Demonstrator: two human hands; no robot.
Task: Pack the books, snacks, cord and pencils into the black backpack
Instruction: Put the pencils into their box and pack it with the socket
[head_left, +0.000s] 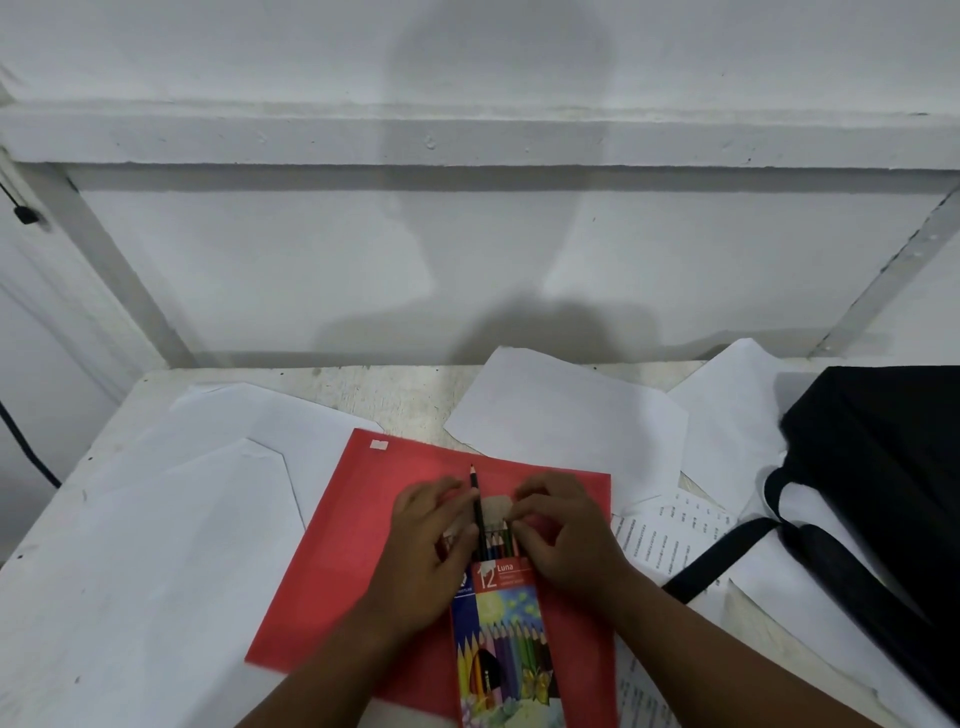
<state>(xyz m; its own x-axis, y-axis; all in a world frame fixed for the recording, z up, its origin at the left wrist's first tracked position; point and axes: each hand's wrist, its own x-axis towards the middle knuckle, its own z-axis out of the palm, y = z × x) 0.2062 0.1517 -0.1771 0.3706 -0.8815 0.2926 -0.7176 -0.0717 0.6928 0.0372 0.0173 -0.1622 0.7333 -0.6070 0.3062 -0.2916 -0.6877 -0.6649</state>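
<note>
A coloured-pencil box (501, 639) lies on a red book (332, 545) in the middle of the table, its top flap open. A black pencil (477, 504) sticks out of the box mouth, point away from me. My left hand (431, 540) pinches this pencil and rests on the box's left top edge. My right hand (561, 530) grips the open flap and the box's right top corner. The black backpack (883, 499) lies at the right edge, its strap (727, 556) trailing toward the book. Snacks and cord are not in view.
Several loose white sheets (566, 415) cover the white table (405, 395), some printed, near the backpack. A white wall with a ledge rises right behind the table. A dark cable (26, 441) hangs off the left side.
</note>
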